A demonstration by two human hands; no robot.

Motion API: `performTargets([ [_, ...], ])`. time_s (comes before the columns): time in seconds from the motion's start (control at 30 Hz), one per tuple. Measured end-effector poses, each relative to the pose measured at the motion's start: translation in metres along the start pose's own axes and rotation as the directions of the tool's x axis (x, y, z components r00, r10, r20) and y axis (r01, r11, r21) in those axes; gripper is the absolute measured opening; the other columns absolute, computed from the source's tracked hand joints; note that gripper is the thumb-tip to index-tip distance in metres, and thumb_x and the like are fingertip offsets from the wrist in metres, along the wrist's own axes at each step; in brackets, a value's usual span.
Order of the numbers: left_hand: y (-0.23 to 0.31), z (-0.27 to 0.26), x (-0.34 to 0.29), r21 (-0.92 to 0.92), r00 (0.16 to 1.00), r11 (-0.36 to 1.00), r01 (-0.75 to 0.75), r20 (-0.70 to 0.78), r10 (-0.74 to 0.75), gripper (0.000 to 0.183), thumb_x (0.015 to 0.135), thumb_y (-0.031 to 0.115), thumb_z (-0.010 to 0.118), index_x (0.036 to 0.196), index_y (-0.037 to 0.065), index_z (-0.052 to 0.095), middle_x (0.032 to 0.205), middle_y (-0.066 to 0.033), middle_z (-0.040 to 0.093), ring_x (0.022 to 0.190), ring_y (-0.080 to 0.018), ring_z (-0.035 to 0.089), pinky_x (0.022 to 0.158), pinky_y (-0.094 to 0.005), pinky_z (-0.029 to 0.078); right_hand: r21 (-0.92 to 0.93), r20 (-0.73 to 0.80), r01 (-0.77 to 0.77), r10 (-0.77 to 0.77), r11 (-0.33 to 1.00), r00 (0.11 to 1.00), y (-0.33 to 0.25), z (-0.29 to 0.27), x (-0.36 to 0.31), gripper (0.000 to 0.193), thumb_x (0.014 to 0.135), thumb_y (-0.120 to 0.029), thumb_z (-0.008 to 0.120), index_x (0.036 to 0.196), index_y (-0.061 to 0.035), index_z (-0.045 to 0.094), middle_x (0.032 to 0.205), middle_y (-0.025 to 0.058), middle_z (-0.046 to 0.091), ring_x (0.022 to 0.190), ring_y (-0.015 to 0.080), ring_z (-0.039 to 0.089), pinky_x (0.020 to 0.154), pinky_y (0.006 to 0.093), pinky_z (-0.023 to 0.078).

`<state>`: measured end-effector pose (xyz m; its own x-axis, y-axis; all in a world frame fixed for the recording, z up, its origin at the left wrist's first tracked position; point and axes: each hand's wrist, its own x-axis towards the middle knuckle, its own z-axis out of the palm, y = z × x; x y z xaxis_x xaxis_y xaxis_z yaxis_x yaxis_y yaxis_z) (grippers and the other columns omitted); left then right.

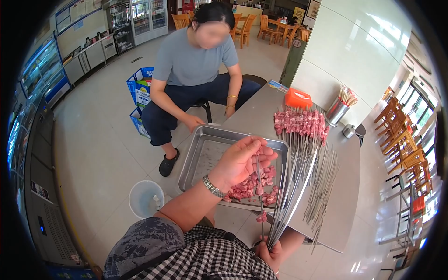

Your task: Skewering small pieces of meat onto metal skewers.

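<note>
Head view, with its middle taken as the clock centre, showed a white bucket [146, 199] on the floor at eight o'clock. A seated co-worker [196, 60] in a grey top faced the work from eleven o'clock. Near the centre lay a metal tray [203, 151], its upper-left part bare; loose meat pieces [242, 190] were heaped toward the tray's own four to five o'clock.

The left hand [245, 161], wearing a metal watch [214, 186] at the wrist, was over the tray. Its grip was pinched at the upper end of a single skewer [258, 172]; whether meat lay between the fingertips could not be told. Threaded pieces [262, 217] sat spaced along that skewer, which ran down toward the right hand [269, 254] at five o'clock. The right grip was closed around the lower ends of a skewer bundle [290, 196].

On the grey surface [345, 200], an orange tissue box [298, 98] stood at two o'clock, just beyond a row of skewered meat [301, 124]. Loose bare skewers [323, 186] lay at four o'clock. A metal cup [337, 113] of sticks stood between two and three o'clock, near a small lidded jar [348, 131] at three.
</note>
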<state>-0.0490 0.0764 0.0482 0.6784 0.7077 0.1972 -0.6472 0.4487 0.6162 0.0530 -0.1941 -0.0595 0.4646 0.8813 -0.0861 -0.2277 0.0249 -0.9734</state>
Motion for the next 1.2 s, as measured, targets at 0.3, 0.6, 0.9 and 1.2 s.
performTargets([
  [0.3, -0.002, -0.002, 0.001, -0.054, 0.999, 0.998, -0.023, -0.048, 0.020, 0.015, 0.095, 0.020, 0.048, 0.100, 0.009, 0.057, 0.094, -0.0049, 0.066, 0.096, -0.0217, 0.063, 0.077, -0.0294, 0.050, 0.008, 0.016, -0.010, 0.010, 1.000, 1.000, -0.004, -0.001, -0.002, 0.016, 0.085, 0.003, 0.054, 0.102, 0.0048, 0.057, 0.064, 0.0025, 0.056, 0.052, 0.0073, 0.051, 0.049, 0.0205, 0.041],
  [0.6, -0.001, -0.006, 0.001, -0.107, 0.998, 0.994, -0.015, -0.067, 0.008, 0.016, 0.094, 0.019, 0.048, 0.101, 0.007, 0.057, 0.093, -0.0057, 0.066, 0.095, -0.0213, 0.063, 0.075, -0.0277, 0.051, -0.029, 0.000, -0.030, 0.030, 0.999, 1.000, -0.007, 0.002, 0.000, 0.016, 0.086, 0.003, 0.054, 0.102, 0.0042, 0.056, 0.063, 0.0020, 0.056, 0.052, 0.0066, 0.050, 0.049, 0.0200, 0.039],
  [0.9, -0.003, 0.014, -0.009, 0.150, 0.989, 0.981, -0.123, -0.067, 0.134, 0.018, 0.097, 0.018, 0.043, 0.104, 0.004, 0.051, 0.095, -0.0102, 0.062, 0.098, -0.0237, 0.061, 0.081, -0.0312, 0.051, 0.024, -0.038, -0.032, 0.033, 0.999, 0.999, 0.001, 0.000, 0.000, 0.016, 0.087, 0.002, 0.052, 0.103, 0.0041, 0.055, 0.065, 0.0027, 0.056, 0.052, 0.0064, 0.050, 0.049, 0.0197, 0.039],
  [1.2, -0.023, 0.025, -0.016, 0.347, 0.926, 0.879, -0.328, -0.065, 0.371, 0.020, 0.098, 0.016, 0.040, 0.107, 0.001, 0.049, 0.108, -0.0143, 0.059, 0.104, -0.0235, 0.059, 0.086, -0.0338, 0.050, -0.047, -0.047, 0.031, -0.033, 0.998, 0.998, 0.004, 0.005, 0.001, 0.015, 0.088, 0.000, 0.050, 0.103, 0.0010, 0.051, 0.055, 0.0005, 0.049, 0.043, 0.0068, 0.041, 0.041, 0.0203, 0.030],
])
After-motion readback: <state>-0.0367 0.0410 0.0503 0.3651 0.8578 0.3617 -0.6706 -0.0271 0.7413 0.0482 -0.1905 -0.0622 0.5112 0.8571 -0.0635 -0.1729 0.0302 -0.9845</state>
